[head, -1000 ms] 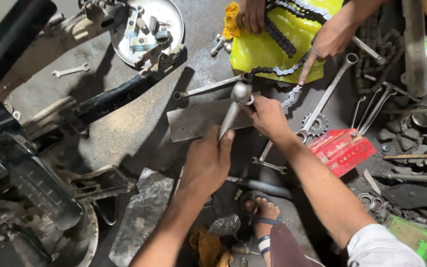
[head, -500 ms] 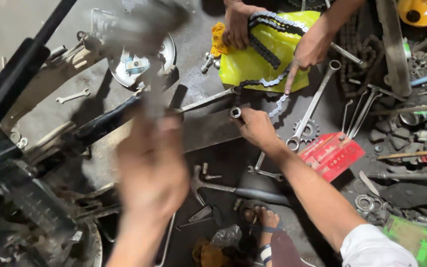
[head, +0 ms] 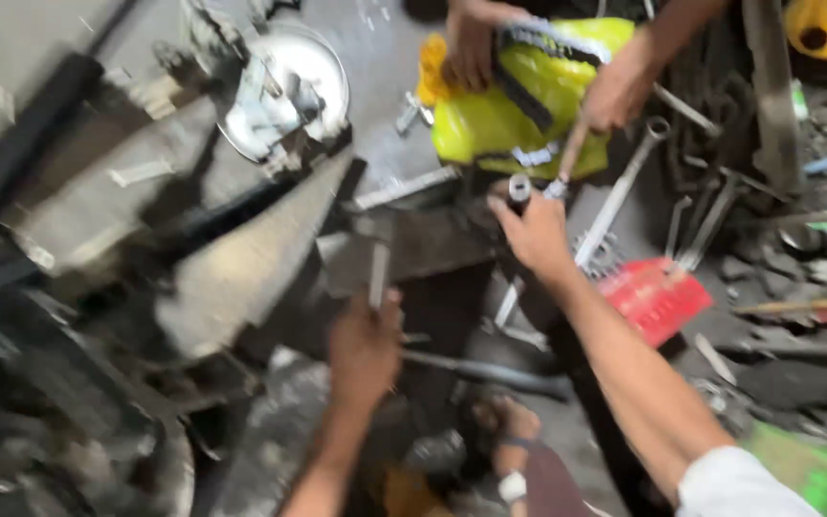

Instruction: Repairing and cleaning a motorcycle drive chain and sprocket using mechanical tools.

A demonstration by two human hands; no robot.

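The flat metal plate (head: 423,251) lies on the grimy workshop floor (head: 78,215) in the middle of the view, dark and rectangular, with the person's two hands at its near and right edges. To its upper left a round shiny metal dish (head: 323,81) holds small parts, blurred by camera motion. Beyond the plate a yellow bag (head: 519,110) sits with a dark chain (head: 514,67) draped over it; another person's two hands rest on the bag, one on the left edge (head: 471,48), one on the right (head: 614,91). A red flat packet (head: 653,299) lies to the right of the plate, beside several long spanners (head: 624,187).

The left hand (head: 364,347) is clenched around a thin metal rod (head: 378,273), which stands upright with its top over the plate's near edge. The right hand (head: 536,230) is closed around a short metal cylinder (head: 520,189), held upright just past the plate's right corner. A sandalled foot (head: 504,426) shows below, between the forearms.
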